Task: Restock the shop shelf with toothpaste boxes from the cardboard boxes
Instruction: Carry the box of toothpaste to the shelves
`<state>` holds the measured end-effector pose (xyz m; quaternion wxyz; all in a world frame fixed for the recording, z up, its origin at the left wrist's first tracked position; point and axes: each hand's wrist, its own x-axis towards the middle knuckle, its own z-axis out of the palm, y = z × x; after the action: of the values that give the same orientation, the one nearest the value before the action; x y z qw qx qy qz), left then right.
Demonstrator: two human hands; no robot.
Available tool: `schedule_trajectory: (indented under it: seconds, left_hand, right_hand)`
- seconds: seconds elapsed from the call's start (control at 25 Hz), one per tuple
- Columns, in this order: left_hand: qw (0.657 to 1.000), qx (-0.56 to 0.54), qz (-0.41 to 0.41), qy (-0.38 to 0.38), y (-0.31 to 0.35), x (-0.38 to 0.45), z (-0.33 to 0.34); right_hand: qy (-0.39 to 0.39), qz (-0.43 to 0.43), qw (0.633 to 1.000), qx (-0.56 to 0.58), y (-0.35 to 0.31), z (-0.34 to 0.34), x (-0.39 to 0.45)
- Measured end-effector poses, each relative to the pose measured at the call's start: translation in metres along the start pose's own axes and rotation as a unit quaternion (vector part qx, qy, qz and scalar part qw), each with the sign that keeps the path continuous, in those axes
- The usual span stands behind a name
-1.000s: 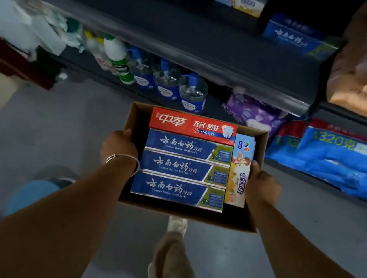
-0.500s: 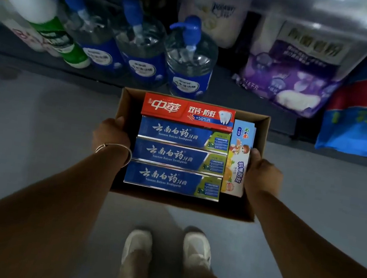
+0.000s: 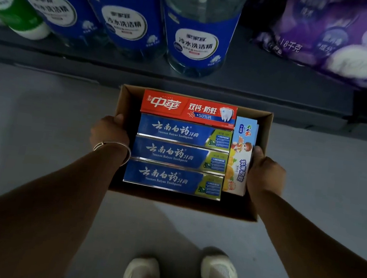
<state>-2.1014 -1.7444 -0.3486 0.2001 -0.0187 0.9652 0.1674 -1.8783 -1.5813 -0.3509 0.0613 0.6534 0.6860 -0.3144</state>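
Between both hands, open cardboard box point(image 3: 131, 100) holds toothpaste boxes point(image 3: 180, 154).

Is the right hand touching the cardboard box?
Touching. The head view shows the right hand gripping the cardboard box's right wall, thumb hooked inside beside the children's toothpaste box.

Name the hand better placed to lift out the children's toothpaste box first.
Right. The right hand grips the cardboard box wall directly beside the children's toothpaste box; the left hand holds the opposite wall, across the three blue toothpaste boxes.
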Motion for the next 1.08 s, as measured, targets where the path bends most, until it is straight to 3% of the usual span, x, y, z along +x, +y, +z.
schedule_trajectory:
  seconds: [0.2,0.52,0.6,0.68,0.84,0.92,1.08]
  left_hand:
    - [1.000,0.012,-0.004,0.005,-0.002,0.010,0.012]
    - [0.998,0.012,-0.019,-0.052,0.014,-0.008,-0.006]
    - [0.999,0.007,0.009,-0.046,0.030,-0.031,-0.028]
    - [0.994,0.031,0.098,-0.048,0.052,-0.062,-0.054]
    - [0.940,0.132,0.309,-0.064,0.113,-0.141,-0.108]
    - [0.899,0.175,0.392,-0.080,0.158,-0.201,-0.144]
    - [0.782,0.292,0.542,-0.094,0.255,-0.347,-0.210]
  right_hand:
    - [0.009,0.006,1.000,0.001,0.004,0.017,0.012]
    - [-0.063,0.011,0.998,0.009,-0.007,-0.011,0.002]
    - [-0.046,-0.017,0.999,0.010,-0.012,-0.038,-0.013]
    - [-0.039,-0.050,0.998,-0.016,-0.018,-0.079,-0.035]
    - [-0.023,-0.169,0.974,-0.146,-0.021,-0.184,-0.079]
    - [-0.019,-0.186,0.965,-0.184,-0.015,-0.254,-0.107]
    - [0.024,-0.162,0.965,-0.204,0.020,-0.402,-0.169]
